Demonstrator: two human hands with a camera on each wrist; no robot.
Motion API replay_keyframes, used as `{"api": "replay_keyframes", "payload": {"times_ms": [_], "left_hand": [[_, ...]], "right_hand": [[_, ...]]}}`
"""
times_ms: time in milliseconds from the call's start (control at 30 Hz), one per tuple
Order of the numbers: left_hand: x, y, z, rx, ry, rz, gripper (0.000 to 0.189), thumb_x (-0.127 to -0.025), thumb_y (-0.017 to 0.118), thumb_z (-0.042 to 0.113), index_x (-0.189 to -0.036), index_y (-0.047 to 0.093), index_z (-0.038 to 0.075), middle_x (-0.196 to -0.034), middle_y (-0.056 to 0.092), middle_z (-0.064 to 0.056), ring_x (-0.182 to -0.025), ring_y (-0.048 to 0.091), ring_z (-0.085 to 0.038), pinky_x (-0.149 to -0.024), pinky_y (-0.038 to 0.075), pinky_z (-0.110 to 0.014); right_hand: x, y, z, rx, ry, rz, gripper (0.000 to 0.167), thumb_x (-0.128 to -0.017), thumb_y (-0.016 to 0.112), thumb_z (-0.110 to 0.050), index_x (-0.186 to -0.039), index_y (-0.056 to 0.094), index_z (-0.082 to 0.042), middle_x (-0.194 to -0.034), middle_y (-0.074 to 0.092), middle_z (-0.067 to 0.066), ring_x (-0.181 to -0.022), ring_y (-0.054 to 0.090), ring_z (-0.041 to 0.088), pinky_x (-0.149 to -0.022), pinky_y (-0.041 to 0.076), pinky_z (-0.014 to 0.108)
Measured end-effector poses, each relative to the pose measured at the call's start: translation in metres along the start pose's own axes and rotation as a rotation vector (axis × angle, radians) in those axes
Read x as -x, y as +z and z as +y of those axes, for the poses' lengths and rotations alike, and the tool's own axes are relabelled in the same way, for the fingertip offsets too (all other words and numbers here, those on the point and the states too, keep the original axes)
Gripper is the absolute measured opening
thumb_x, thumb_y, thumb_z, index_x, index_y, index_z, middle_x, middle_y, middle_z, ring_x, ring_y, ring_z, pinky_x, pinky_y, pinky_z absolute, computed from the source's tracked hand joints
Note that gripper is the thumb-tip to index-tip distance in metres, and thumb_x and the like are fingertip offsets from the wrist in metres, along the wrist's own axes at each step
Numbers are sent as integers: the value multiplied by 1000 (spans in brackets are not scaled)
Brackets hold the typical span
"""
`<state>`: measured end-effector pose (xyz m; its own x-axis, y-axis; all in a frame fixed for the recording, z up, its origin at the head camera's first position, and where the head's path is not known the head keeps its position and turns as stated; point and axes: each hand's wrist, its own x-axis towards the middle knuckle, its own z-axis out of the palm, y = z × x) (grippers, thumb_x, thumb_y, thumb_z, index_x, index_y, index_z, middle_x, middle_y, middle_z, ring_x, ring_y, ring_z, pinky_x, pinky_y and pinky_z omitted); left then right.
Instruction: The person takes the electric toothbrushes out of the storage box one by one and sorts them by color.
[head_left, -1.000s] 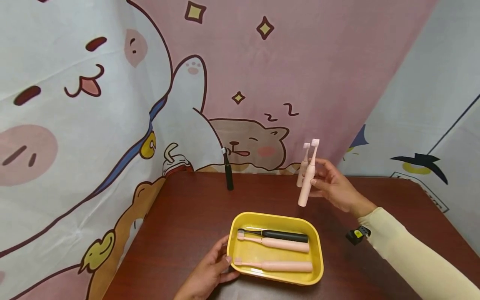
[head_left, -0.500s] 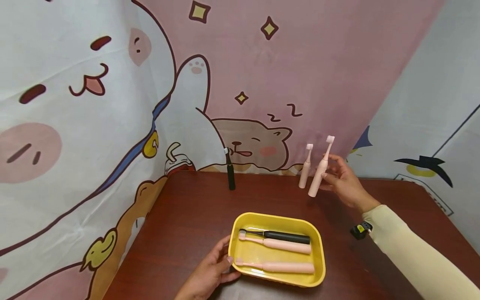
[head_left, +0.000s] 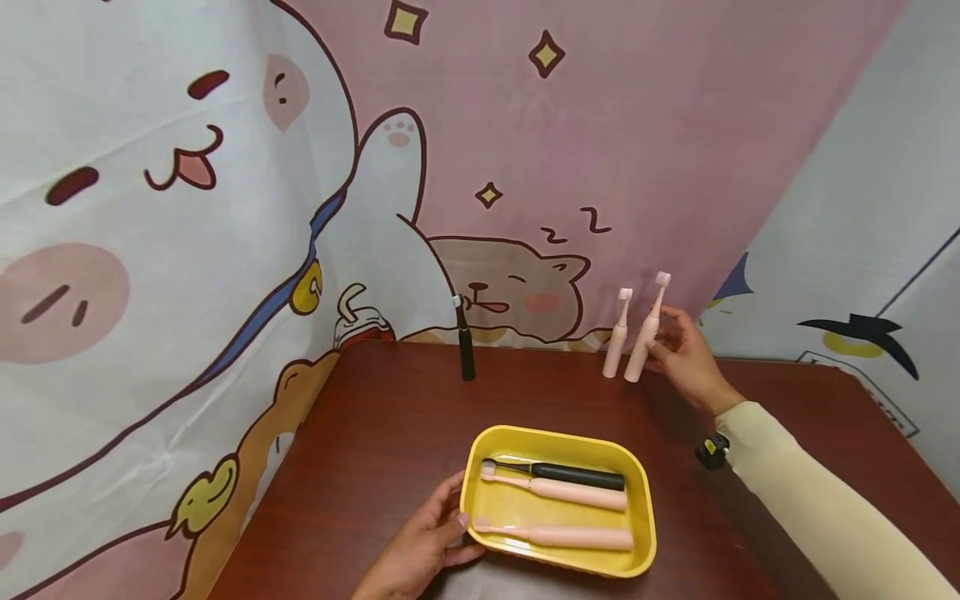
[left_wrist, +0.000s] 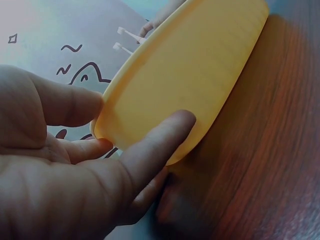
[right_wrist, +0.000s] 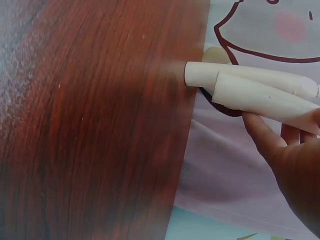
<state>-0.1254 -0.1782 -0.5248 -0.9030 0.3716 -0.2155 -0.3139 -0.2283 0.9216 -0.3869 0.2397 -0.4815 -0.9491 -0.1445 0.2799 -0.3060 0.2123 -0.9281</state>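
Note:
My right hand (head_left: 686, 358) pinches a pink electric toothbrush (head_left: 642, 348) by its handle, brush head up and leaning slightly right. Its base is close over the table's back part. Just left of it stands another pink electric toothbrush (head_left: 615, 350), upright; the right wrist view has the held handle (right_wrist: 265, 100) overlapping the other one. My left hand (head_left: 423, 537) grips the left end of a yellow tray (head_left: 647, 521), thumb at the rim and fingers against the outer wall (left_wrist: 185, 75). Inside lie a black electric toothbrush (head_left: 581, 476) and two pink ones, heads to the left.
A black electric toothbrush (head_left: 467, 354) stands upright at the back left of the reddish-brown table (head_left: 375, 433). Behind the table hangs a cartoon-printed cloth (head_left: 480, 108), which also runs along the left side.
My right hand has moved the held toothbrush right and back, then lowered it beside the standing pink one, so the two now show apart. My left hand stays on the tray.

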Motion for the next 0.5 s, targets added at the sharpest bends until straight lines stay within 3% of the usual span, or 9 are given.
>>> {"api": "replay_keyframes", "payload": {"times_ms": [333, 500], "left_hand": [[0, 0, 0, -2, -11, 16, 62, -113, 46, 9, -169, 19, 11, -165, 28, -31, -133, 57, -32, -100, 57, -53], [0, 0, 0, 0, -3, 13, 62, -113, 46, 9, -168, 20, 11, -164, 29, -31, -131, 57, -32, -99, 58, -52]], "right_hand": [[-11, 2, 12, 16, -17, 33, 59, -106, 57, 0, -158, 32, -11, -120, 52, 10, -97, 63, 10, -76, 65, 32], [-14, 4, 14, 59, -24, 42, 58, -105, 56, 2, -157, 31, -5, -120, 52, 13, -97, 62, 11, -73, 62, 26]]}}
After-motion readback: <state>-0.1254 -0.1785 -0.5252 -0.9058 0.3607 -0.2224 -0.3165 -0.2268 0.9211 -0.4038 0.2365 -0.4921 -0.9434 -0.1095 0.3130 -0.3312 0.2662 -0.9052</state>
